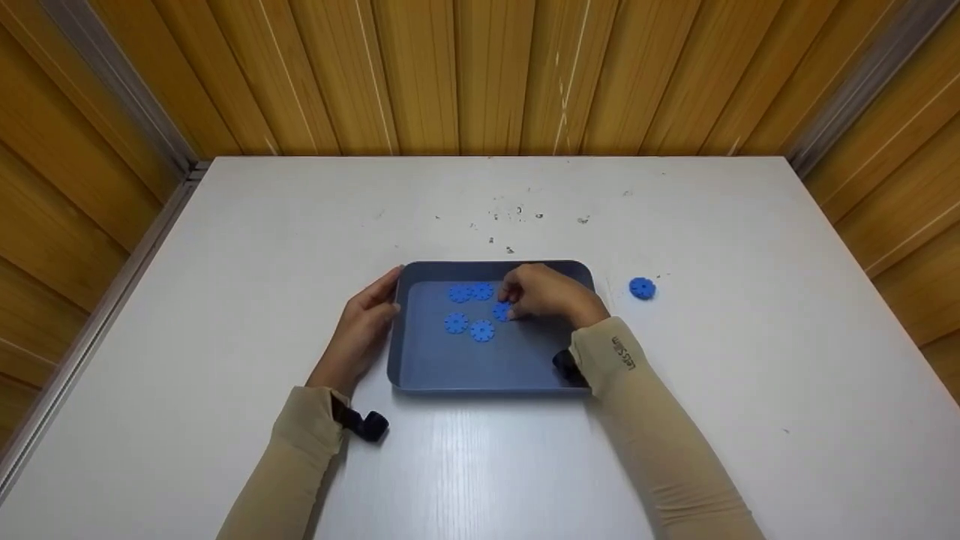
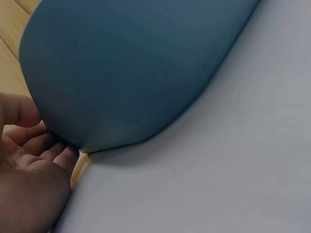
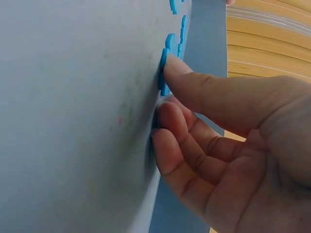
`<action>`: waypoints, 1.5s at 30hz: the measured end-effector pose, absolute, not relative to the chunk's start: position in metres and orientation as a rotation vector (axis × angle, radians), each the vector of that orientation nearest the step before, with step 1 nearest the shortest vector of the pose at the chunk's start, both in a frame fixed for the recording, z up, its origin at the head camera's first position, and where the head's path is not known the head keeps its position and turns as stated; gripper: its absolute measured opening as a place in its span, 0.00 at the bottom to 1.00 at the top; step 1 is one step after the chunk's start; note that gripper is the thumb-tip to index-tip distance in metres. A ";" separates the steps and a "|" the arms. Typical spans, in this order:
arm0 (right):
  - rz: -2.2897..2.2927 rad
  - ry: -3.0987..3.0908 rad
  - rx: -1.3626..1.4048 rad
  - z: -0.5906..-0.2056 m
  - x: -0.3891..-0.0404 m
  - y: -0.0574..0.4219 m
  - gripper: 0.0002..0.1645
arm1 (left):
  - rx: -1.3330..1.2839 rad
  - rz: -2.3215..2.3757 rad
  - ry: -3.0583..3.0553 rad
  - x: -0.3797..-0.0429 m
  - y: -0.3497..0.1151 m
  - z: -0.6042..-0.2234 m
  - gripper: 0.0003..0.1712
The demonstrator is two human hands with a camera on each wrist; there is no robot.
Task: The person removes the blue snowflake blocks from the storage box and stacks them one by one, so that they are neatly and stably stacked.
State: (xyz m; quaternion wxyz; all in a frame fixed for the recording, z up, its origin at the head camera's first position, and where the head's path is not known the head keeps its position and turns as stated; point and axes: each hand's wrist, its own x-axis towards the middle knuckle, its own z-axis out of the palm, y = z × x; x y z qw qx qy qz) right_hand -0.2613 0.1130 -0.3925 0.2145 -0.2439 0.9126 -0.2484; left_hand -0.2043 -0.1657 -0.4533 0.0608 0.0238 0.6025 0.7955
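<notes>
Sleeve (image 1: 645,420), right hand (image 1: 551,291) partly hiding tray (image 1: 450,367), disc (image 1: 642,288) outside

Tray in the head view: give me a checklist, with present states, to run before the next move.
1. Left hand on the tray: ok, touching its left side.
2. Right hand at a blue disc: ok, touching it.
3. Firm pinch on that disc: cannot tell.
4. Other four discs inside the tray: ok.
5. Every disc in the tray: not ok, sixth disc on the table, right of the tray.
</notes>
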 end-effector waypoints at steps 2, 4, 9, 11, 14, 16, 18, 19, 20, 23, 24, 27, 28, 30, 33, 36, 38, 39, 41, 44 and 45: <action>-0.686 2.534 -0.673 -0.392 -0.261 0.113 0.14 | 0.071 2.407 1.825 -0.204 -0.165 -0.453 0.36; -0.677 2.538 -0.668 -0.392 -0.260 0.113 0.14 | 0.069 2.404 1.827 -0.204 -0.166 -0.453 0.36; -0.659 2.542 -0.653 -0.393 -0.259 0.112 0.14 | 0.067 2.400 1.827 -0.203 -0.166 -0.452 0.35; -0.662 2.546 -0.649 -0.394 -0.259 0.112 0.15 | 0.065 2.399 1.827 -0.203 -0.166 -0.451 0.35; -0.682 2.547 -0.656 -0.393 -0.258 0.113 0.15 | 0.072 2.395 1.826 -0.203 -0.166 -0.451 0.36; -0.704 2.546 -0.672 -0.392 -0.257 0.114 0.15 | 0.083 2.395 1.824 -0.202 -0.167 -0.451 0.36; -0.732 2.543 -0.683 -0.391 -0.257 0.115 0.14 | 0.100 2.395 1.819 -0.202 -0.168 -0.451 0.36; -0.745 2.544 -0.686 -0.391 -0.256 0.116 0.13 | 0.108 2.393 1.816 -0.202 -0.168 -0.451 0.36; -0.754 2.547 -0.690 -0.390 -0.256 0.117 0.12 | 0.107 2.394 1.816 -0.202 -0.168 -0.451 0.36; -0.787 2.554 -0.692 -0.387 -0.255 0.119 0.09 | 0.098 2.389 1.827 -0.203 -0.168 -0.452 0.36; -0.797 2.555 -0.689 -0.387 -0.255 0.120 0.07 | 0.096 2.383 1.837 -0.203 -0.168 -0.452 0.36; -0.823 2.555 -0.682 -0.383 -0.253 0.123 0.06 | 0.081 2.361 1.871 -0.204 -0.167 -0.452 0.36; -0.826 2.556 -0.676 -0.382 -0.253 0.125 0.06 | 0.077 2.355 1.880 -0.204 -0.167 -0.452 0.36; -0.827 2.566 -0.679 -0.379 -0.253 0.128 0.06 | 0.080 2.345 1.895 -0.204 -0.166 -0.453 0.36; -0.829 2.589 -0.693 -0.373 -0.253 0.135 0.06 | 0.068 2.355 1.888 -0.205 -0.166 -0.453 0.36; -0.841 2.609 -0.697 -0.369 -0.252 0.142 0.06 | 0.063 2.366 1.874 -0.205 -0.165 -0.453 0.35; -0.850 2.622 -0.700 -0.366 -0.252 0.147 0.07 | 0.057 2.368 1.873 -0.205 -0.165 -0.453 0.35; -0.857 2.626 -0.698 -0.364 -0.251 0.150 0.07 | 0.057 2.368 1.873 -0.205 -0.165 -0.453 0.35; -0.879 2.634 -0.703 -0.362 -0.251 0.156 0.07 | 0.055 2.369 1.875 -0.205 -0.165 -0.453 0.35; -0.918 2.644 -0.663 -0.358 -0.249 0.166 0.09 | 0.075 2.378 1.859 -0.205 -0.166 -0.453 0.35; -0.931 2.647 -0.649 -0.357 -0.249 0.169 0.09 | 0.083 2.382 1.852 -0.205 -0.166 -0.453 0.35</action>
